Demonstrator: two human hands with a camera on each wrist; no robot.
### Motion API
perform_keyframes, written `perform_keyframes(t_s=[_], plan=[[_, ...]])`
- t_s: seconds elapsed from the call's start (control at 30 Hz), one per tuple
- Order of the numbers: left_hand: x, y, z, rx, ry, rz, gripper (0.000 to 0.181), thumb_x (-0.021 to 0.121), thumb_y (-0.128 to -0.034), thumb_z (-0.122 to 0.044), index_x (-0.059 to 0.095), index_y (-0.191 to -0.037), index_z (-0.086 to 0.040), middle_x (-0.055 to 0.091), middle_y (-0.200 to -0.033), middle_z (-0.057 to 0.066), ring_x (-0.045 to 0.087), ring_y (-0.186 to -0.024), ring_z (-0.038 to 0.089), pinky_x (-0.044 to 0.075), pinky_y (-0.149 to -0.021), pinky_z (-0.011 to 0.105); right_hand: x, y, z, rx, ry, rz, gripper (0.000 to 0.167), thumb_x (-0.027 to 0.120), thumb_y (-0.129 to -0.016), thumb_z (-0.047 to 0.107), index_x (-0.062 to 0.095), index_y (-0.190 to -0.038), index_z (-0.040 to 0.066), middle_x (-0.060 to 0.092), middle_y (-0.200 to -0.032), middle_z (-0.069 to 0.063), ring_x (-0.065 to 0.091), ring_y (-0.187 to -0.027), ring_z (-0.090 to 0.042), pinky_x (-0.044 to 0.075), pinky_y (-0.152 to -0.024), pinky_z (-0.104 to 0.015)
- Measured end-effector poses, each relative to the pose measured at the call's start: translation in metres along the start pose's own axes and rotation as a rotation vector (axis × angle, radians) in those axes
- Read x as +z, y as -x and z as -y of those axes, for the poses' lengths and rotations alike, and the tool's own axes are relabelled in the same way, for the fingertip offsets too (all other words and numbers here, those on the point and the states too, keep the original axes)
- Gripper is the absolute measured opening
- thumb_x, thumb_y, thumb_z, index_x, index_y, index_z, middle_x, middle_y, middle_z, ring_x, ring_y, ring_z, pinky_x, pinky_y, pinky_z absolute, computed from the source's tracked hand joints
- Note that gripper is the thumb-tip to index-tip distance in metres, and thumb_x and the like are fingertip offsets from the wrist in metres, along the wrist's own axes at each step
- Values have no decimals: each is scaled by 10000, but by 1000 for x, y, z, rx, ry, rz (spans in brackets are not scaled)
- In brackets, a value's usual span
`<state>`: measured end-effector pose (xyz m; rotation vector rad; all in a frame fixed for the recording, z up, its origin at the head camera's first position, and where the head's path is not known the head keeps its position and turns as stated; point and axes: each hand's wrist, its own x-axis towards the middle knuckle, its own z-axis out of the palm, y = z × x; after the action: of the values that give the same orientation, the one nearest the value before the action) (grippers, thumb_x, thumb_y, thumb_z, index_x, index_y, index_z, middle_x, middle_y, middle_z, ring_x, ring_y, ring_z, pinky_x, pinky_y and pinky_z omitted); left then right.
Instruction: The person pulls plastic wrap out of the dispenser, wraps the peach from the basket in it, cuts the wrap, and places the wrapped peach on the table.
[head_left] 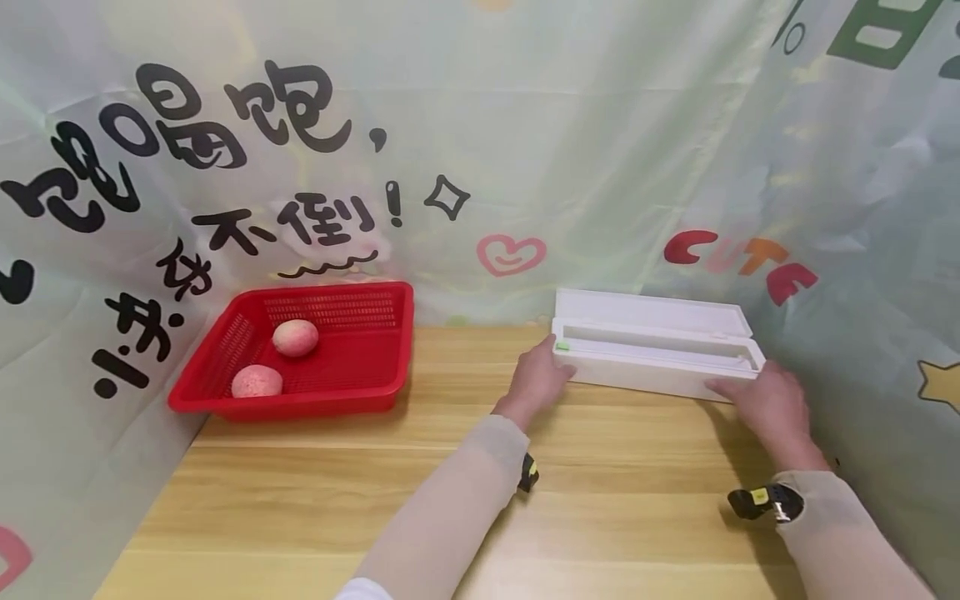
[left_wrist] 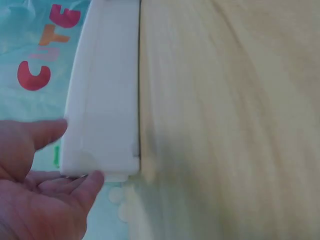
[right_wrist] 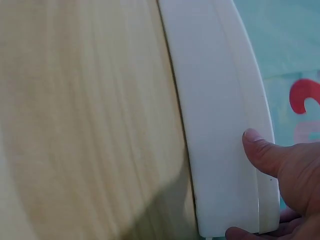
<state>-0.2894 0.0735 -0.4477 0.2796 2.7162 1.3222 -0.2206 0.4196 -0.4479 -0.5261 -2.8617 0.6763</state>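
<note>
A long white lidded box point(head_left: 637, 372), resembling a cling film dispenser, lies on the table against the back curtain. Its lid point(head_left: 648, 310) is raised at the rear, showing a long hollow with a pale strip inside. A small green piece point(head_left: 562, 346) shows at its left end. My left hand point(head_left: 536, 382) grips the left end, with thumb and fingers about the corner in the left wrist view. At the other end, my right hand point(head_left: 772, 412) holds the right corner; in the right wrist view its thumb point(right_wrist: 260, 147) lies on the box's front side.
To the left stands a red plastic basket point(head_left: 375, 402) holding two pinkish round things, one nearer the back point(head_left: 296, 337) and one by the front rim point(head_left: 257, 381). A printed curtain point(head_left: 600, 167) encloses the wooden table point(head_left: 300, 500) at the back and sides.
</note>
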Motion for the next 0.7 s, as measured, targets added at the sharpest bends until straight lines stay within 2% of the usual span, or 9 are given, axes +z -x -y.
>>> perform_keyframes(t_s=[0.13, 0.2, 0.3, 0.37, 0.43, 0.53, 0.63, 0.7], plan=[[-8, 5, 10, -5, 88, -114, 558, 731, -1009, -262, 557, -1526, -140, 710, -1380, 46, 669, -1141, 157, 559, -1009, 368, 7, 2, 12, -2, -10, 8, 1052, 722, -885, 695, 443, -1297, -231, 526, -1144, -429, 540, -968, -555, 474, -776, -641], [-14, 9, 18, -2, 145, -153, 479, 744, -1003, -283, 631, -1449, -148, 757, -1275, 36, 675, -982, 122, 580, -870, 336, 11, 4, 20, -19, -26, 9, 1033, 721, -898, 675, 439, -1318, -226, 529, -1166, -433, 544, -985, -557, 475, -796, -651], [-27, 15, 30, -14, 200, -195, 381, 745, -1000, -339, 705, -1323, -141, 780, -1043, 102, 565, -702, 110, 500, -636, 292, 21, 6, 33, -72, -36, -2, 969, 732, -917, 627, 460, -1320, -211, 564, -1160, -429, 573, -978, -546, 482, -773, -630], [-36, 19, 39, -41, 219, -232, 378, 752, -991, -356, 725, -1298, -136, 785, -1016, 104, 527, -639, 104, 460, -581, 272, 29, 8, 43, -114, -46, -9, 892, 746, -928, 580, 491, -1296, -191, 601, -1125, -407, 595, -951, -519, 482, -742, -599], [-47, 23, 47, -70, 210, -271, 392, 760, -982, -369, 735, -1299, -139, 794, -1043, 105, 576, -664, 95, 499, -597, 273, 36, 10, 53, -153, -48, -16, 843, 753, -935, 548, 509, -1277, -182, 620, -1102, -401, 612, -950, -527, 481, -726, -593], [-61, 28, 59, -107, 191, -342, 441, 778, -968, -358, 722, -1350, -147, 787, -1206, 64, 697, -844, 117, 592, -744, 320, 44, 14, 70, -190, -71, -14, 790, 764, -941, 505, 523, -1273, -169, 633, -1097, -385, 618, -958, -525, 482, -724, -597], [-74, 32, 69, -127, 163, -382, 439, 776, -972, -351, 724, -1353, -139, 780, -1230, 55, 730, -993, 155, 604, -880, 377, 52, 18, 86, -209, -92, -9, 755, 767, -950, 464, 525, -1297, -161, 635, -1109, -371, 622, -968, -511, 490, -741, -601], [-82, 35, 76, -139, 157, -404, 417, 769, -980, -337, 732, -1342, -133, 781, -1229, 54, 735, -1037, 183, 598, -918, 409, 57, 19, 95, -215, -104, 0, 750, 763, -957, 443, 516, -1331, -158, 633, -1133, -362, 621, -988, -498, 498, -771, -606]])
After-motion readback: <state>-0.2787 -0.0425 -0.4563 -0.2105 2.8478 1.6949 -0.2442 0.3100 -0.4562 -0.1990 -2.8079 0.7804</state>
